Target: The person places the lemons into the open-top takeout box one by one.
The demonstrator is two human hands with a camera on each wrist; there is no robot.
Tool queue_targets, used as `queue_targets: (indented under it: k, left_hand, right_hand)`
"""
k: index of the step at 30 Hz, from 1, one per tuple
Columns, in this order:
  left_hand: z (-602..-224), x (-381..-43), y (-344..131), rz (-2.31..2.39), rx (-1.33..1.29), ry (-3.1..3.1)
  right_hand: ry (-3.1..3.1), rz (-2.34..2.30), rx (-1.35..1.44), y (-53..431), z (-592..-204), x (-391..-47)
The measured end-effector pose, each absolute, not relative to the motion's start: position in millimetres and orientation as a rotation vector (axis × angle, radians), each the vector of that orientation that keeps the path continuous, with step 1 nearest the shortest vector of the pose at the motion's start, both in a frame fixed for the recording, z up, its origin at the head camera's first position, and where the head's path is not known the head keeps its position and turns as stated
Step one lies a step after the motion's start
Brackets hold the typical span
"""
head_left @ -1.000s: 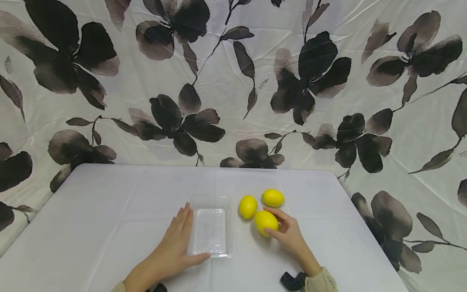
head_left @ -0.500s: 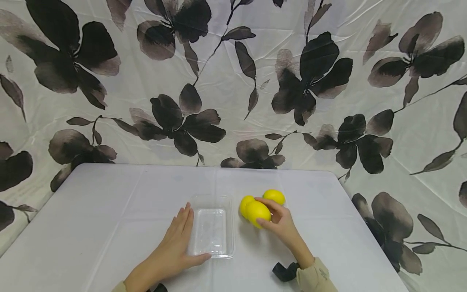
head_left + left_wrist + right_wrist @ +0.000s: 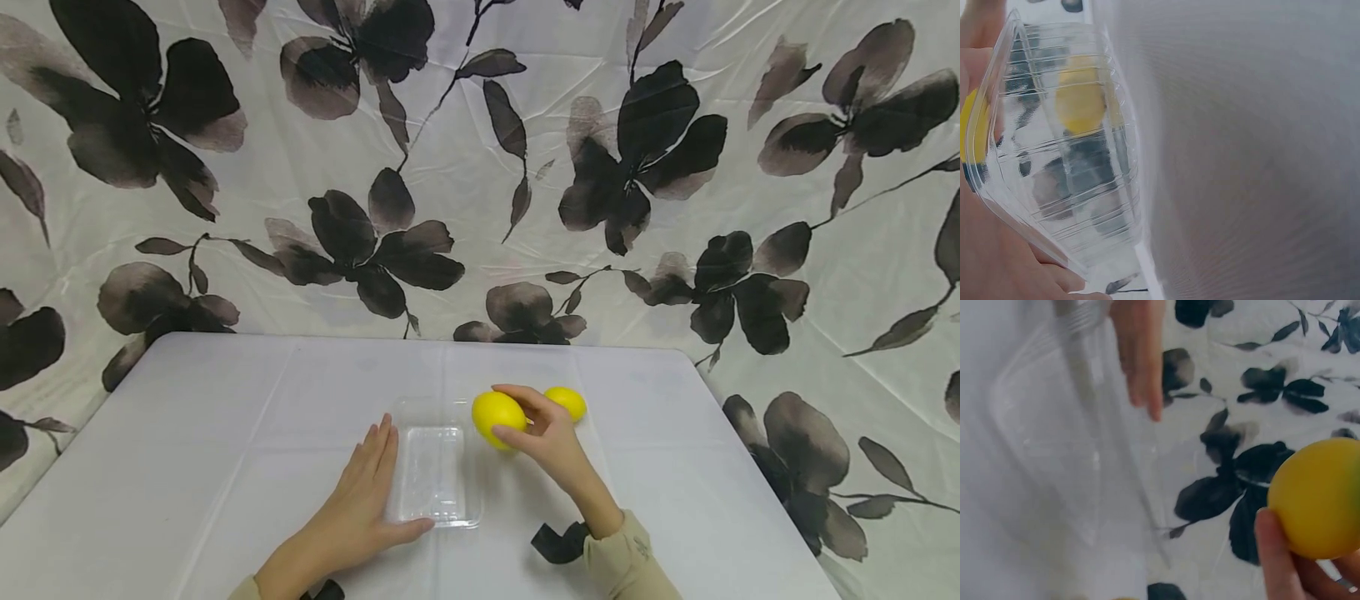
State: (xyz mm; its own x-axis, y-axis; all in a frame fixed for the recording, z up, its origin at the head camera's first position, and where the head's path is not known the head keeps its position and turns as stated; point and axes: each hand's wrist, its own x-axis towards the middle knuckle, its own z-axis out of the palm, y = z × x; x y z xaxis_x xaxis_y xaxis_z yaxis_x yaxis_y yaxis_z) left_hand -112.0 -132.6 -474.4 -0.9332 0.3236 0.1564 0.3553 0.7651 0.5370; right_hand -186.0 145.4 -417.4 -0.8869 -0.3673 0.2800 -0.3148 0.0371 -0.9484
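Observation:
My right hand (image 3: pixel 551 437) pinches a yellow lemon (image 3: pixel 497 419) between thumb and fingers, raised near the right rim of a clear plastic container (image 3: pixel 433 471). In the right wrist view the held lemon (image 3: pixel 1319 499) is large, with fingertips against its lower side. My left hand (image 3: pixel 360 492) lies along the container's left side, fingers straight, thumb at the front edge. Through the clear wall in the left wrist view a yellow lemon (image 3: pixel 1080 94) shows. Another lemon (image 3: pixel 566 402) rests on the table behind my right hand. The held lemon hides the third one in the head view.
A white cloth covers the table (image 3: pixel 225 433). Behind it hangs a flower-printed curtain (image 3: pixel 480 167). A black wrist mount (image 3: pixel 558 543) sits under my right wrist, close above the tabletop.
My right hand has carried its lemon leftward and away from me, past the lemon nearest the container, toward the container's rim. My left hand and the container have stayed in place.

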Motion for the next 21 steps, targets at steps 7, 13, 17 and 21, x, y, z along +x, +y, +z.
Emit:
queue_targets:
  k: [7,13,17,21]
  left_hand:
    - [-474.2,-112.9,-132.1,-0.896,-0.572,-2.888]
    - [-473.6,-113.3,-130.8,-0.919,-0.564,-2.91]
    - [-473.8,-113.2,-130.5,-0.895,-0.56,-2.911]
    - [-473.9,-113.3,-130.4,-0.871,-0.559,-2.91]
  right_hand:
    - [2.366,-1.927,-0.574,124.8,-398.0,-187.4]
    - [2.43,-1.853,-0.482,107.3,-391.7,-190.1]
    - [2.497,-1.717,-0.506,95.3,-391.6,-193.6]
    - [2.576,-1.54,-0.518,84.6,-392.2,-199.5]
